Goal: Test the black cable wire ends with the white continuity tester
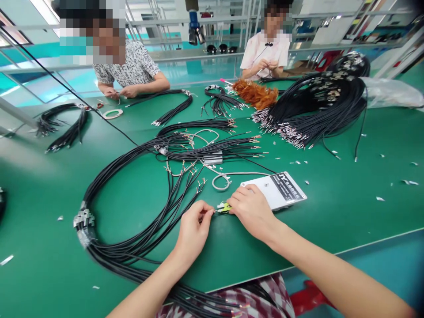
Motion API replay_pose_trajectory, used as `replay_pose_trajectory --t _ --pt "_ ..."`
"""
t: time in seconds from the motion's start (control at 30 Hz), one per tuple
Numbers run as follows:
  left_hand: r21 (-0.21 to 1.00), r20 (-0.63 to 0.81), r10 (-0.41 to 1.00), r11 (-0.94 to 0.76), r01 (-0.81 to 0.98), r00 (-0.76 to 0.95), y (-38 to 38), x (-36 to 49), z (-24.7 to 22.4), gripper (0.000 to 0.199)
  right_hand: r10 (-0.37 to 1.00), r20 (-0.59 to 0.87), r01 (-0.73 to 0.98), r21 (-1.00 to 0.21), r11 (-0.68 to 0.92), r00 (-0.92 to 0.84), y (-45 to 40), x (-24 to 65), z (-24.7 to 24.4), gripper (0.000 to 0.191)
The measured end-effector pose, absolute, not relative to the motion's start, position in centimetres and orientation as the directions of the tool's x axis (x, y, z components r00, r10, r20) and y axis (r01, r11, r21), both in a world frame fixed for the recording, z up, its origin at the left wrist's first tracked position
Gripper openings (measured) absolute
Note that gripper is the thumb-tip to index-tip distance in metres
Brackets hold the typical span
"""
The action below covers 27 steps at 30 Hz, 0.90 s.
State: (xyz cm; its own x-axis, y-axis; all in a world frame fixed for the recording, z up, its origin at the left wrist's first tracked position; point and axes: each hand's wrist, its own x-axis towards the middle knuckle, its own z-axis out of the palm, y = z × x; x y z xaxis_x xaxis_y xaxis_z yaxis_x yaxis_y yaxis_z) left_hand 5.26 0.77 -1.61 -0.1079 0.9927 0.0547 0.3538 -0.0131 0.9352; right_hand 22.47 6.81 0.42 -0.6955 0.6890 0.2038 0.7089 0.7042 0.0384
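My left hand pinches the thin end of a wire just left of a small yellow-green tool. My right hand is closed on that tool, its tip pointing at the pinched wire end. Behind my right hand lies a white box with a black label, a grey cord running from it. To the left, a large bundle of black cables curves round on the green table, bound by clear and metallic wraps. Bare coloured wire ends fan out near my left hand.
Across the green table sit two people, their hands at thin wires. A big cable pile lies at the back right, beside orange-brown fibres and a plastic bag. A tape roll and smaller bundles lie back left. White scraps are scattered about.
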Motion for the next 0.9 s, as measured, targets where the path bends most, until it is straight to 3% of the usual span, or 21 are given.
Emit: replay_pose_trajectory --t 0.33,0.57,0.7,0.8,0.9 --pt "0.943 0.002 0.994 0.035 0.332 -0.110 1.9 5.8 -1.8 0.014 0.683 0.178 0.700 0.056 0.712 -0.709 6.8 22.5 0.8 0.015" --pt "0.953 -0.029 0.995 0.055 0.297 -0.092 2.1 5.7 -2.0 0.014 0.681 0.204 0.700 0.027 0.714 -0.703 6.5 22.6 1.0 0.003" --pt "0.955 -0.030 0.996 0.052 0.292 -0.080 2.2 5.5 -2.2 0.014 0.677 0.391 0.702 -0.099 0.705 -0.624 5.3 25.5 1.5 0.020" --pt "0.958 -0.026 0.997 0.047 0.282 -0.078 2.2 5.5 -2.2 0.013 0.697 0.600 0.753 -0.226 0.618 -0.392 3.5 28.6 0.8 0.015" --pt "0.959 -0.023 0.996 0.045 0.278 -0.081 2.1 5.5 -2.1 0.012 0.702 0.640 0.773 -0.258 0.579 -0.312 1.7 30.5 -0.6 0.014"
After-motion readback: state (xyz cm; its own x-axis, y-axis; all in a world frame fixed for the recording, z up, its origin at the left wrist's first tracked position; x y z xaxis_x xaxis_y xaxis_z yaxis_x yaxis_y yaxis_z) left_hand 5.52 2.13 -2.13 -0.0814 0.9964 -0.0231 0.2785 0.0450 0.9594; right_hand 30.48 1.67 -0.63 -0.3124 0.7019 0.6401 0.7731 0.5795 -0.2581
